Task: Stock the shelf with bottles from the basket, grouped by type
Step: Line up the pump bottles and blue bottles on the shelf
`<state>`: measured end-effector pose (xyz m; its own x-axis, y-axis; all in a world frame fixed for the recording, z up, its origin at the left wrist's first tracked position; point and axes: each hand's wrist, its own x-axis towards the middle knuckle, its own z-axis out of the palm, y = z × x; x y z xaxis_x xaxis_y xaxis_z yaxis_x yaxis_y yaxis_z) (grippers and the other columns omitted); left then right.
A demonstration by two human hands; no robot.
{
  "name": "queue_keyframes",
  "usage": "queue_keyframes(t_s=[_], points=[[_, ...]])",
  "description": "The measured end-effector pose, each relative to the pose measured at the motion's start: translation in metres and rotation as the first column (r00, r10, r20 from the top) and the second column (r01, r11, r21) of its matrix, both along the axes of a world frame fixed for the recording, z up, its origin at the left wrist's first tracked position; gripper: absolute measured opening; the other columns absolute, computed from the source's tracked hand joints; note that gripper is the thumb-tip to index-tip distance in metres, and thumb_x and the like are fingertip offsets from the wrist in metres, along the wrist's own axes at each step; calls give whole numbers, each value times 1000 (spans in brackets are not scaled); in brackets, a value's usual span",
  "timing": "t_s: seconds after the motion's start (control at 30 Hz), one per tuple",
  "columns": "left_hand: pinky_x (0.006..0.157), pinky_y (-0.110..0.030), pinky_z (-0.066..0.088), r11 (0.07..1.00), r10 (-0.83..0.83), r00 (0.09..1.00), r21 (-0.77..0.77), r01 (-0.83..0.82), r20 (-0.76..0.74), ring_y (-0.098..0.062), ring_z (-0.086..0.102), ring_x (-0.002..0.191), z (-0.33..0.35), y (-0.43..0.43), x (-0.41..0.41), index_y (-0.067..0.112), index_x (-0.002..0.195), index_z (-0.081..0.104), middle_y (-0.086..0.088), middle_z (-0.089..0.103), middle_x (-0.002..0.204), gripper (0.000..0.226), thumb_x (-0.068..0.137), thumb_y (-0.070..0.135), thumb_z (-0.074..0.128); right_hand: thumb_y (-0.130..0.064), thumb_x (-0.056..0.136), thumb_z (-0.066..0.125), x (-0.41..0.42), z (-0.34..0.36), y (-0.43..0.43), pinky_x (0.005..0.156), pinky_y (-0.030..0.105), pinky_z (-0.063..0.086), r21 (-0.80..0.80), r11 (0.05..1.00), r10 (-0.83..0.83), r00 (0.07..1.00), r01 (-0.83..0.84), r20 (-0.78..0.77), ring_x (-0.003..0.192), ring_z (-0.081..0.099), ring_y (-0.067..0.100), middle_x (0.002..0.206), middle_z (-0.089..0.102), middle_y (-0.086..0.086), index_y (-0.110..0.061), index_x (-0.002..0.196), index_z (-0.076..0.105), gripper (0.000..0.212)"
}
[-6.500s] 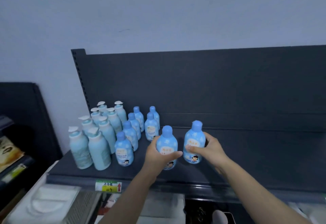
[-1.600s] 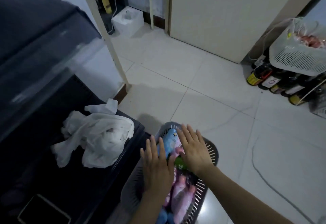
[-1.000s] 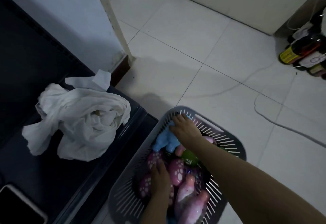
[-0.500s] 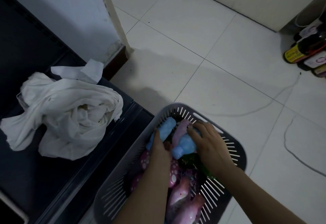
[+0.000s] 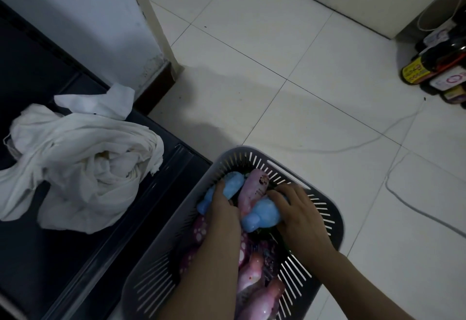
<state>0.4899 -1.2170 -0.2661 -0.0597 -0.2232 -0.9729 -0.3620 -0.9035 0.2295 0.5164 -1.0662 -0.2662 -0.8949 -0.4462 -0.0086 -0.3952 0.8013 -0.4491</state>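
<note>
A grey slatted basket (image 5: 325,221) stands on the floor tiles beside a dark low shelf (image 5: 63,256). Inside lie several pink bottles (image 5: 254,188) and purple spotted ones (image 5: 199,231). My left hand (image 5: 224,213) is wrapped around a light blue bottle (image 5: 232,184) at the basket's far left. My right hand (image 5: 300,216) grips a second light blue bottle (image 5: 264,213) lying on its side, cap pointing toward me. Both bottles are still down among the others in the basket.
A crumpled white cloth (image 5: 83,165) lies on the dark shelf at left. Dark bottles (image 5: 438,67) stand on the floor at the far right. A thin cable (image 5: 403,193) trails over the white tiles. A wall corner with a cream post (image 5: 156,29) rises behind.
Since the shelf view, I have turned down to the basket. Over the last second both hands reached in and closed on the two blue bottles; the right one now holds its bottle more fully.
</note>
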Motion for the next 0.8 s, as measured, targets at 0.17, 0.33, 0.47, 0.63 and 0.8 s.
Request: queue_keyframes(t_s=[0.17, 0.33, 0.47, 0.63, 0.8], points=[[86, -32, 38, 994, -98, 990, 34, 102, -100, -22, 50, 114, 5, 5, 2, 5, 127, 48, 0, 47, 125, 50, 86, 30, 63, -13, 63, 72, 1, 0, 2, 84, 37, 48, 10, 1000, -26, 999, 25, 39, 97, 55, 27, 110, 60, 7, -12, 110, 60, 49], [66, -29, 47, 974, -221, 973, -66, 217, -65, -19, 61, 88, -4, 6, -4, 3, 115, 62, -7, 63, 118, 47, 77, 28, 73, -13, 56, 81, 2, 3, 4, 78, 34, 50, 21, 999, -51, 995, 49, 83, 93, 57, 24, 108, 61, 5, -12, 109, 62, 56], [91, -23, 38, 873, -367, 927, -316, 370, 73, -19, 52, 105, -1, 2, 6, 3, 122, 52, -3, 54, 122, 60, 77, 35, 73, -21, 62, 81, 7, 8, 5, 78, 24, 46, -140, 977, -122, 962, 159, 245, 94, 53, 13, 108, 59, -2, -18, 110, 60, 52], [87, -30, 47, 593, -609, 774, -549, 589, 174, -21, 59, 92, 16, -14, 52, 11, 105, 52, -9, 63, 109, 57, 63, 31, 84, -22, 66, 83, 9, 34, 3, 71, 7, 43, -341, 858, -146, 820, 383, 553, 89, 56, -2, 101, 57, -9, -30, 105, 52, 50], [73, -24, 44, 464, -731, 675, -653, 598, 99, -23, 61, 88, 67, -28, 95, 10, 99, 49, -8, 62, 100, 48, 66, 19, 82, -4, 70, 79, 18, 83, -12, 63, 13, 49, -404, 767, -111, 724, 498, 681, 74, 60, -2, 87, 63, -8, -27, 97, 56, 42]])
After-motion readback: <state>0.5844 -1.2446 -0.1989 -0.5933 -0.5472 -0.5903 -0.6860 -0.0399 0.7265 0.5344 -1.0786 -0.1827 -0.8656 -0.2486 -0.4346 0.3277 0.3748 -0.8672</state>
